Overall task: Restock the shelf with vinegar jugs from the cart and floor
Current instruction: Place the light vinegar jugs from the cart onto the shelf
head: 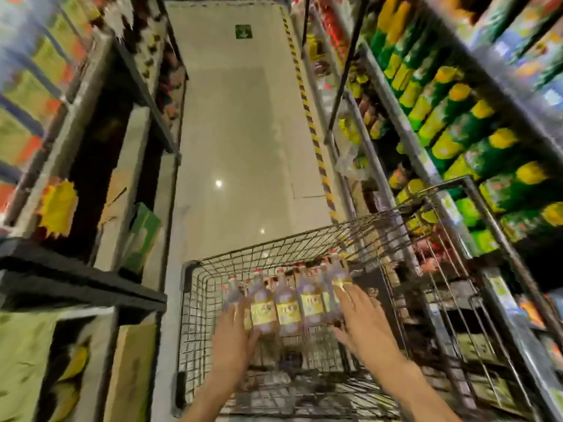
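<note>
Left hand [233, 325], right hand [359, 315] in wire cart [195, 315], grip spread flat against vinegar bottles [286, 306] between them; blurred, closure unclear.

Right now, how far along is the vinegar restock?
Nothing visibly shelved yet. In hand: the left hand and right hand bracket a cluster of clear red-capped, yellow-labelled vinegar bottles sitting in the black wire cart; the picture is blurred, so grip is unclear. Left: lifting the whole cluster out and shelving it.
</note>
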Demonstrator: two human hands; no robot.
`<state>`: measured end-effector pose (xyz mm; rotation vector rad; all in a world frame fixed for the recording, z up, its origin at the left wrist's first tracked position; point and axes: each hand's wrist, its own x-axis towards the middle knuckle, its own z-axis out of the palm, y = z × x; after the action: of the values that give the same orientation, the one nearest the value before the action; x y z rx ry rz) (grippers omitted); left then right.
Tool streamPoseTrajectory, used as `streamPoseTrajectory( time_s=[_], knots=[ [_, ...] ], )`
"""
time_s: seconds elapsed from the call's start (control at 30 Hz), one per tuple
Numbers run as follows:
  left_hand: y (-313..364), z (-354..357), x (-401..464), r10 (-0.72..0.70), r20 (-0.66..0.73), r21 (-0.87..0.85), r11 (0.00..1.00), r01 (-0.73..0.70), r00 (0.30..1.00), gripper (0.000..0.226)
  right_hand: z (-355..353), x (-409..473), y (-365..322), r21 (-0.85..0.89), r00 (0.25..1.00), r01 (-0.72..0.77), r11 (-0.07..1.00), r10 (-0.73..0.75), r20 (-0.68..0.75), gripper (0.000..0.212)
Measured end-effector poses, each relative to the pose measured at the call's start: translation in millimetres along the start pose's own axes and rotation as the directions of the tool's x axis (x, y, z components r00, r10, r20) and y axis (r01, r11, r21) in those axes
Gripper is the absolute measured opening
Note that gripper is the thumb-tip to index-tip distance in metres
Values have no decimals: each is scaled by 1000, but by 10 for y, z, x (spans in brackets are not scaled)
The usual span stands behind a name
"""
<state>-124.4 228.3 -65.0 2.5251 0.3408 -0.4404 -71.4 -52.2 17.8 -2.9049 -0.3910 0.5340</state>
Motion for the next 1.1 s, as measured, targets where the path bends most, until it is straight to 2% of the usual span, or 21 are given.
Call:
streamPoseTrajectory(
  time_s=[0.07, 0.13, 0.23, 0.3, 0.4, 0.47, 0.6, 0.63, 0.7, 0.83, 0.97, 1.03, 1.1],
  knots=[
    [-296, 230, 181, -82, 30, -50, 995, 83, 996, 76, 148, 154, 63, 34, 999, 7, 999, -8, 42, 93],
    [-540, 493, 363, -170, 82, -89, 980, 177, 982, 87, 345, 321, 159, 35, 997, 11, 999, -13, 76, 94],
    [-751, 754, 620, -293, 121, -28, 954, 299, 948, 98, 714, 568, 317, 47, 988, -17, 999, 10, 152, 99],
    [-798, 823, 791, -389, 160, -48, 915, 401, 907, 89, 975, 725, 429, 38, 984, -31, 999, 24, 174, 100],
    [-869, 983, 1101, -481, 201, -79, 860, 504, 853, 59, 1324, 981, 549, 22, 975, -66, 998, 59, 213, 97],
    [-973, 1116, 1279, -509, 226, -127, 830, 543, 831, 57, 1531, 1092, 615, 80, 967, -116, 990, 94, 237, 102],
    [-1379, 1429, 1434, -560, 282, -346, 698, 627, 779, 95, 1630, 1181, 703, 139, 984, -152, 979, 137, 110, 89],
    [-1631, 1617, 1434, -563, 293, -349, 689, 635, 772, 102, 1606, 1198, 705, 150, 984, -165, 975, 152, 97, 86],
    [-1876, 1826, 1439, -587, 293, -303, 691, 656, 754, 103, 1598, 1219, 738, 205, 972, -232, 951, 218, 89, 80],
    [-1679, 1575, 1330, -553, 245, -255, 756, 604, 796, 89, 1592, 1352, 882, 277, 933, -360, 891, 341, 116, 71],
    [-1241, 1240, 1108, -519, 195, -348, 757, 554, 832, 77, 1654, 1710, 995, 390, 811, -581, 714, 547, 206, 63],
    [-1067, 1151, 1029, -502, 174, -380, 759, 528, 847, 74, 1772, 1848, 989, 379, 762, -643, 666, 608, 223, 58],
    [-923, 1112, 998, -479, 174, -399, 764, 506, 860, 69, 1833, 1937, 938, 370, 703, -701, 610, 678, 214, 62]
  ],
)
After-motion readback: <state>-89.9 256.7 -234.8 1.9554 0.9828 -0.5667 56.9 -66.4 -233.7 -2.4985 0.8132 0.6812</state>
